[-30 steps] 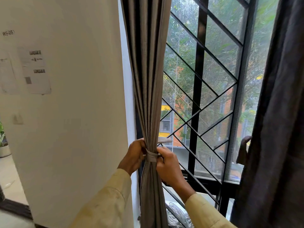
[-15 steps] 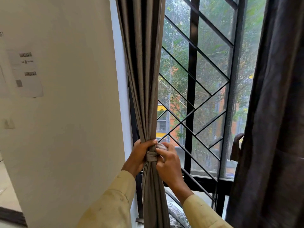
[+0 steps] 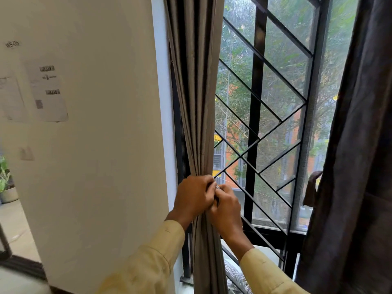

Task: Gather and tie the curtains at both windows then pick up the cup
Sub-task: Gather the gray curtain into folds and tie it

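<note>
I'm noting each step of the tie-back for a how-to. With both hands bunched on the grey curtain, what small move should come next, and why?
Probably pull the tie snug and finish the knot. Both the left hand and the right hand are closed together on the gathered grey curtain at its narrowest point, hiding the tie, so I cannot tell whether it is fastened. The dark curtain on the right hangs loose.

Wall (image 3: 95,145): small label (image 3: 12,44), upper left, reads roughly "WS-0…", last character unclear. Two paper sheets (image 3: 48,92) taped below: dark printed blocks, too blurred to read.
</note>
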